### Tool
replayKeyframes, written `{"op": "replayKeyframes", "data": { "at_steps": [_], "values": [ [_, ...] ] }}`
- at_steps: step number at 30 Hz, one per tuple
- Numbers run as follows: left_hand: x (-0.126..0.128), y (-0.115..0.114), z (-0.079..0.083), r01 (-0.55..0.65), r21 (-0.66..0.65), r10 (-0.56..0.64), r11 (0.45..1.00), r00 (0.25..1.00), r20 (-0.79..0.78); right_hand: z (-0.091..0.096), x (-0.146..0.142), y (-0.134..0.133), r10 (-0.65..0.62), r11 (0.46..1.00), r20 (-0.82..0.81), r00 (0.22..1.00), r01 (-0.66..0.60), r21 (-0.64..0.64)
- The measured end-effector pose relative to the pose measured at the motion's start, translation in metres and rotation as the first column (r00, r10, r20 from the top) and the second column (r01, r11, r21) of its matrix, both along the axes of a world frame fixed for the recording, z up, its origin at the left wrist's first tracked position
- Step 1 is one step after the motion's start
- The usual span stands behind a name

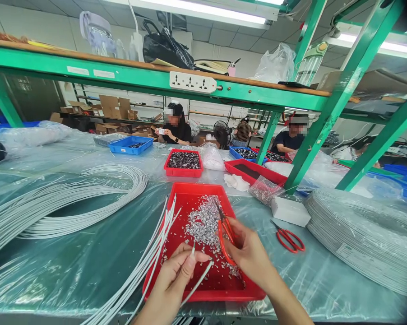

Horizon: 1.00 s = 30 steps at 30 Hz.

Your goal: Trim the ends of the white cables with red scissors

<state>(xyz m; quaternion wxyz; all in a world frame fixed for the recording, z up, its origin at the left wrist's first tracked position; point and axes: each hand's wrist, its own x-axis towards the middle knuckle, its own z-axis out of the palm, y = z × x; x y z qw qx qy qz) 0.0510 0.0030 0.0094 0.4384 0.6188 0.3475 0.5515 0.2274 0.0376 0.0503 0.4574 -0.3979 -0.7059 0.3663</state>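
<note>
My left hand (176,273) is closed over the near part of a red tray (230,294), pinching a thin white cable (193,249) whose narrow tip points up between thumb and finger. Another white cable end (203,275) slants up beside this hand. My right hand (249,250) is wrapped around red-handled scissors (221,239), their dark blades pointing away over a heap of small shiny metal pieces (203,221) in the tray. A bundle of white cables (149,253) lies across the tray's left rim.
Coiled white cables (129,198) lie left, and a large wrapped cable coil (352,239) right. Nearby are a second pair of red-handled scissors (289,240) and a white box (290,211). Behind stands a red bin (183,171) of dark parts. A green shelf frame (328,131) slants down at right; people sit beyond.
</note>
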Motion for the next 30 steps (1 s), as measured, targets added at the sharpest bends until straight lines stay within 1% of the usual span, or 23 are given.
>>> {"op": "replayKeyframes", "data": {
  "at_steps": [3, 6, 9, 11, 12, 15, 17, 19, 24, 30],
  "values": [
    [-0.001, -0.002, -0.001, 0.06, -0.103, -0.054, 0.993, 0.997, 0.061, -0.005, 0.005, -0.001, 0.08, 0.997, 0.028, 0.996, -0.08, -0.004],
    [-0.001, -0.004, 0.004, 0.059, -0.199, -0.026, 0.978, 0.986, 0.165, -0.015, 0.013, -0.005, 0.128, 0.992, 0.114, 0.985, -0.13, 0.007],
    [0.0, -0.005, 0.009, 0.004, -0.191, 0.039, 0.982, 0.975, 0.218, -0.023, 0.022, -0.014, 0.184, 0.983, 0.196, 0.963, -0.184, -0.016],
    [0.001, -0.004, 0.009, -0.034, -0.149, 0.066, 0.988, 0.974, 0.215, -0.023, 0.027, -0.024, 0.254, 0.967, 0.239, 0.937, -0.246, -0.062],
    [0.002, -0.003, 0.009, -0.043, -0.127, 0.069, 0.991, 0.976, 0.205, -0.022, 0.029, -0.03, 0.27, 0.963, 0.263, 0.926, -0.255, -0.091],
    [0.004, 0.0, 0.007, -0.043, -0.087, 0.057, 0.995, 0.983, 0.173, -0.016, 0.031, -0.045, 0.235, 0.967, 0.361, 0.902, -0.181, -0.178],
    [0.006, 0.001, 0.007, -0.042, -0.083, 0.056, 0.996, 0.984, 0.168, -0.012, 0.031, -0.051, 0.212, 0.971, 0.423, 0.881, -0.14, -0.196],
    [0.007, 0.0, 0.006, -0.045, -0.086, 0.059, 0.995, 0.984, 0.169, -0.01, 0.03, -0.053, 0.227, 0.968, 0.447, 0.865, -0.151, -0.201],
    [0.007, -0.001, 0.007, -0.026, -0.114, 0.046, 0.993, 0.982, 0.181, -0.006, 0.022, -0.051, 0.234, 0.966, 0.447, 0.863, -0.156, -0.205],
    [0.007, 0.0, 0.007, -0.016, -0.099, 0.033, 0.995, 0.984, 0.175, 0.003, 0.021, -0.051, 0.243, 0.969, 0.504, 0.829, -0.183, -0.165]
  ]
}}
